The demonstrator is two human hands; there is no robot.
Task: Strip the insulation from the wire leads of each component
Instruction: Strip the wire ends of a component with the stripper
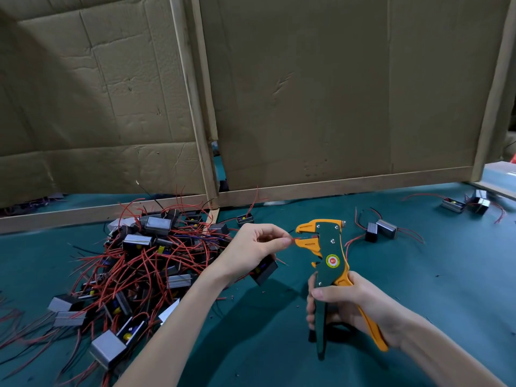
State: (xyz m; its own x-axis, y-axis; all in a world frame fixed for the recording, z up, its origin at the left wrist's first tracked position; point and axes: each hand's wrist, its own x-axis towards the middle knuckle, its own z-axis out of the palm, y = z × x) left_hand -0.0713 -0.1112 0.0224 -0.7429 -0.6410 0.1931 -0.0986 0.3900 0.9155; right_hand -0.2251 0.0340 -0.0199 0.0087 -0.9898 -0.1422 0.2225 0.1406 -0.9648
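My left hand (pixel 255 245) pinches a red wire lead (pixel 293 239) between thumb and forefinger, its tip inside the orange jaws of the wire stripper (pixel 329 256). The lead's component (pixel 264 271), a small black block, hangs below that hand. My right hand (pixel 346 304) grips the stripper's green and orange handles and holds the tool upright, jaws pointing left. A big heap of components with tangled red leads (pixel 145 261) lies on the green table to the left.
Two components (pixel 381 230) lie right of the stripper, more components (pixel 466 203) at the far right. Cardboard panels in wooden frames (pixel 307 107) wall off the back of the green table (pixel 446 275). Small bits of insulation lie scattered on the cloth.
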